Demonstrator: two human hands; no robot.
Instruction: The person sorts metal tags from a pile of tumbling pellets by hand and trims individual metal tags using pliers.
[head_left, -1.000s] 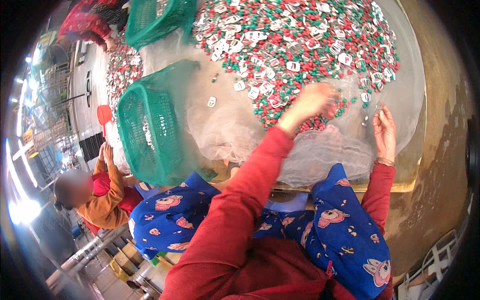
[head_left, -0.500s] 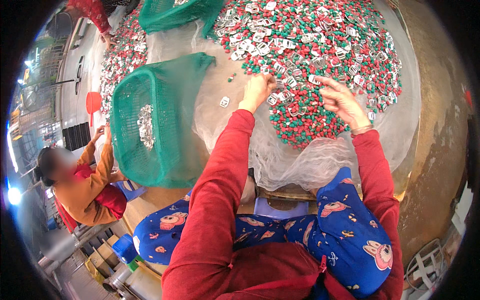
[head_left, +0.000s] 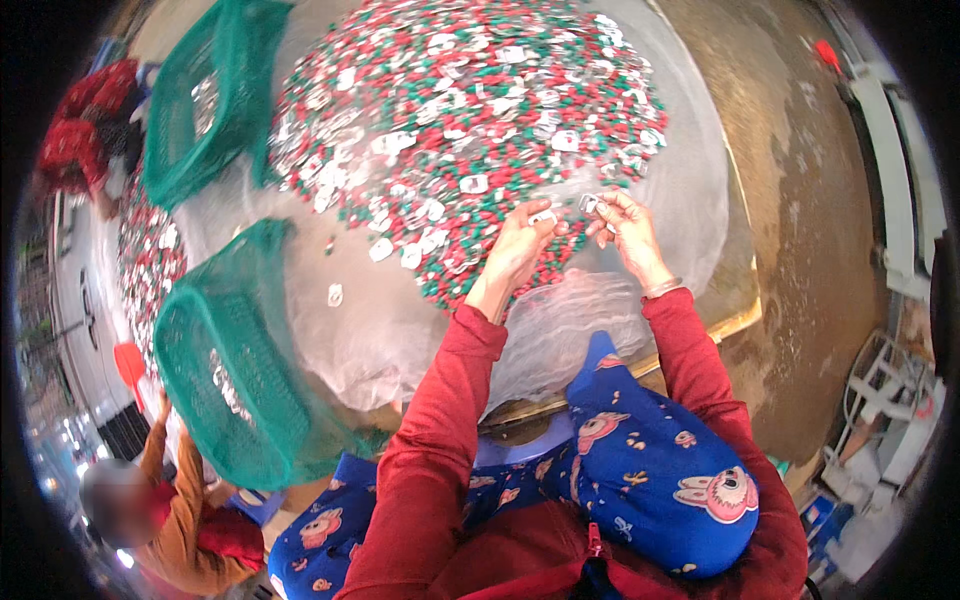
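My left hand (head_left: pixel 517 247) is closed, its fingertips pinching a small silver metal buckle (head_left: pixel 543 217). Facing it, my right hand (head_left: pixel 628 232) grips another metal buckle (head_left: pixel 589 203) between thumb and fingers. The two hands are apart, just over the near edge of a wide heap of small red and green pellets (head_left: pixel 480 215) mixed with many silver buckles. One loose buckle (head_left: pixel 335 294) lies by itself on the pale sheet left of the heap.
Green netted baskets, a nearer one (head_left: pixel 185 345) and a farther one (head_left: pixel 165 125), stand at left, with buckles inside. A red scoop (head_left: pixel 129 364) lies beyond. One person in orange (head_left: pixel 185 500) sits lower left; another in red (head_left: pixel 85 125) works upper left. Wet floor (head_left: pixel 800 250) lies right.
My view has swung to the right, so the heap and baskets sit farther left. Both hands have come off the pellets toward each other, and a buckle now shows in each.
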